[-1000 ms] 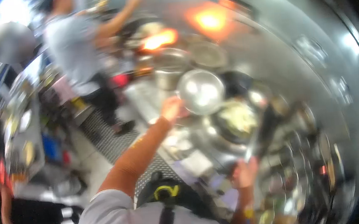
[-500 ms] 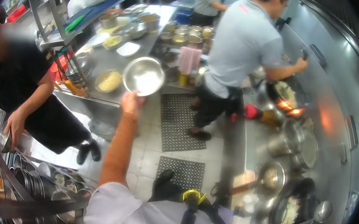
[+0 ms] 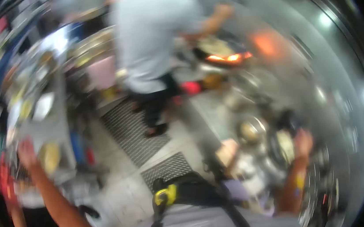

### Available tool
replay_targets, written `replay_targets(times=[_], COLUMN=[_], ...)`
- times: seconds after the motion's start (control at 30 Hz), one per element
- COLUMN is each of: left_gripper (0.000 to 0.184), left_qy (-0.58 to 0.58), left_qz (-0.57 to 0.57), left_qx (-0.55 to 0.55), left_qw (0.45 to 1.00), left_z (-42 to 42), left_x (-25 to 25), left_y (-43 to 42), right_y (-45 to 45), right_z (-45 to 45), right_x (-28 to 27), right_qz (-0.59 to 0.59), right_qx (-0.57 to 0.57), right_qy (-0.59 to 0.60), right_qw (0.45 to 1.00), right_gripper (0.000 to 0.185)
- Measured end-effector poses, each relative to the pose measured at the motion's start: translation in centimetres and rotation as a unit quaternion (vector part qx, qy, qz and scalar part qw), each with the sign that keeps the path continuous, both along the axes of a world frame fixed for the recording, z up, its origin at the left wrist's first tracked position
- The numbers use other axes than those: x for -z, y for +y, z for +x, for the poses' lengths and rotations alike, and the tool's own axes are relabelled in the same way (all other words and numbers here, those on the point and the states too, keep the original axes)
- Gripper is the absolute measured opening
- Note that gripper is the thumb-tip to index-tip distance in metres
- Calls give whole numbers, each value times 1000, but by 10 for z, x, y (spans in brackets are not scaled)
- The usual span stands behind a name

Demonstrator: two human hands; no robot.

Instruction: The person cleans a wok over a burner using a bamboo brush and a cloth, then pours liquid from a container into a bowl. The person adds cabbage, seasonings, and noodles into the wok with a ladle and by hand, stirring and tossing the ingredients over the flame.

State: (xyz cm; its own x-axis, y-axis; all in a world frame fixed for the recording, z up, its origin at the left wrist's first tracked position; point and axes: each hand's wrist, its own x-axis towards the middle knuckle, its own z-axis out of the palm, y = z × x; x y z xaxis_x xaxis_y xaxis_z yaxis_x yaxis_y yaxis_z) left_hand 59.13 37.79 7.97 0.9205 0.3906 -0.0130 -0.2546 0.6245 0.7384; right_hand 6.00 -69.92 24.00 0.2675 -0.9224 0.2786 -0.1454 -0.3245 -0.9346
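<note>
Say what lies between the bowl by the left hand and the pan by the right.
The head view shows, from the bowl: a blurred blue item, a red one, floor, dark mats, then a pale board and a pot before the pan.

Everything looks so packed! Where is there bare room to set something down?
Blur allows two guesses: the left counter between the white dish and the yellow food, near the left hand; and the pale strip between the red object and the pale board. It's crowded around the right hand, with the pan close by.
</note>
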Motion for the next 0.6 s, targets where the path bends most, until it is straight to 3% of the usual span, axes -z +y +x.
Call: replay_targets(times=[0.03,0.07,0.1,0.13,0.17,0.2,0.23,0.3,0.4,0.43,0.5,0.6], left_gripper=[38,38,31,26,16,18,17,17,17,17,18,21], left_qy=[38,28,74,121,59,115,210,296,311,308,300,298], left_qz=[41,80,121,160,232,251,286,351,442,469,514,567], left_qx=[-36,13,10,10,195,193,240,347,464,485,511,526], left_qw=[998,996,990,980,951,942,904,818,702,671,621,560], left_z=[-33,-42,-73,-106,-150,-163,-197,-263,-335,-354,-386,-428], left_x=[-27,15,36,55,77,174,213,239,250,249,245,236], left_y=[-85,-102,-154,-207,-231,-228,-266,-332,-390,-403,-422,-430], right_y=[27,56,53,44,42,21,-5,-50,-121,-144,-177,-194], right_z=[20,43,47,52,53,55,59,67,81,88,104,118], right_x=[-28,-55,-65,-66,-78,-74,-65,-56,-26,-10,12,32], right_qz=[82,101,91,109,144,146,148,171,207,172,100,113], right_qx=[32,99,102,94,42,29,14,-12,-44,-62,-96,-97], right_qy=[-39,-31,38,-11,-6,27,62,159,155,206,304,343], right_qw=[995,989,990,989,989,988,987,972,965,961,943,927], right_gripper=[52,67,69,49,20,9,8,10,11,10,7,6])
